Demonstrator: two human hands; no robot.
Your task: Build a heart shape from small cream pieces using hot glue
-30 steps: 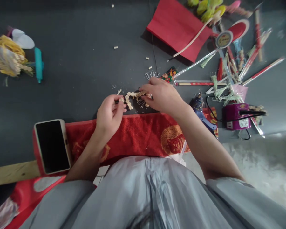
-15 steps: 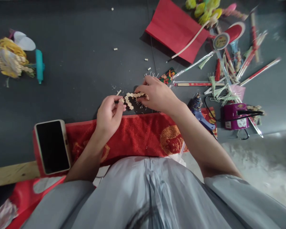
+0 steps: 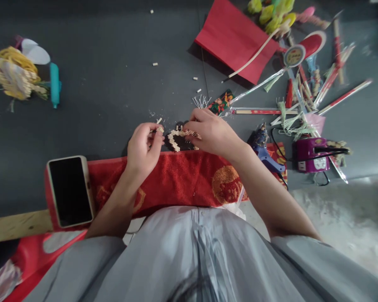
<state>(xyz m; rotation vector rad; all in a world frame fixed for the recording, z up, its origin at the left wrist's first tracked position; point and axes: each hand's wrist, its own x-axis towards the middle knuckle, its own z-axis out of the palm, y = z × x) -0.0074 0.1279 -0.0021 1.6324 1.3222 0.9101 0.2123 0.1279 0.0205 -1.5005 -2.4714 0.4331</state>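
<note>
My left hand (image 3: 144, 147) is closed in a pinch, with a small cream-coloured piece (image 3: 160, 130) between thumb and fingertips. To its right is a curved strip (image 3: 174, 142) of small cream, bead-like bits, bent into an arch just beyond the red towel (image 3: 182, 176). My right hand (image 3: 211, 131) reaches over the strip's right part, its fingers closed on it; the palm hides some of that end. A thin white stick (image 3: 159, 121) lies by my left fingertips. Behind my right hand are white bristle-like strands (image 3: 200, 102) and a floral patterned piece (image 3: 222, 102).
A phone (image 3: 71, 191) rests at the left on the towel. To the right lie a blue glue gun (image 3: 267, 159), a purple box with a cord (image 3: 311, 154), wrapped sticks and a ribbon spool (image 3: 294, 55). Red paper (image 3: 233, 40) is at the back; yellow cord (image 3: 14, 73) lies far left.
The cream strip and my right hand have shifted slightly right and nearer the towel. A wider gap now separates the strip from my left hand, which keeps its pinch.
</note>
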